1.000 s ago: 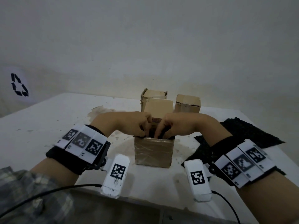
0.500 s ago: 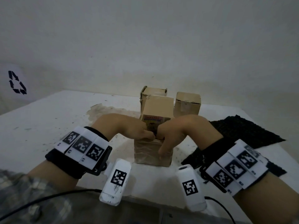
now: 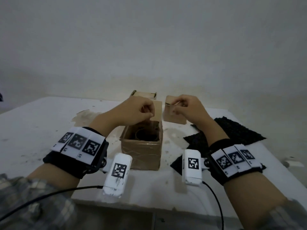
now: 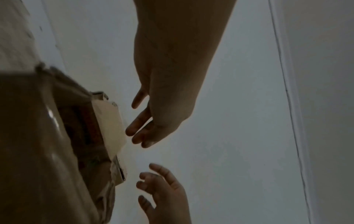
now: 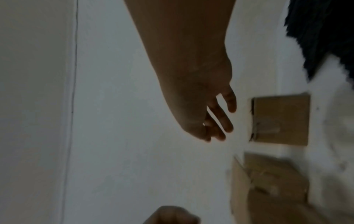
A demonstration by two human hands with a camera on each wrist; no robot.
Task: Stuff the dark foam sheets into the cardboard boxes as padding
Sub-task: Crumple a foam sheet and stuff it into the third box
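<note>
Both my hands lifted off box (image 3: pixel 141 146) below, fingers (image 3: pixel 147 112) loosely curled, empty (foam (image 3: pixel 239 130) untouched); padding may spring out.

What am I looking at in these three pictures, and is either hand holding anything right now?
There is no machine here: a person works with two bare hands, each wrist wearing a band with a small camera. The big picture comes from a head camera looking down; the two dim ones look along each wrist toward the fingers.

On the white table stands an open cardboard box with dark padding inside. Two more boxes sit behind it, and dark foam sheets lie to the right.

The left hand hovers over the open box and the right hand over the far right box. Both have loosely bent fingers and hold nothing.
</note>
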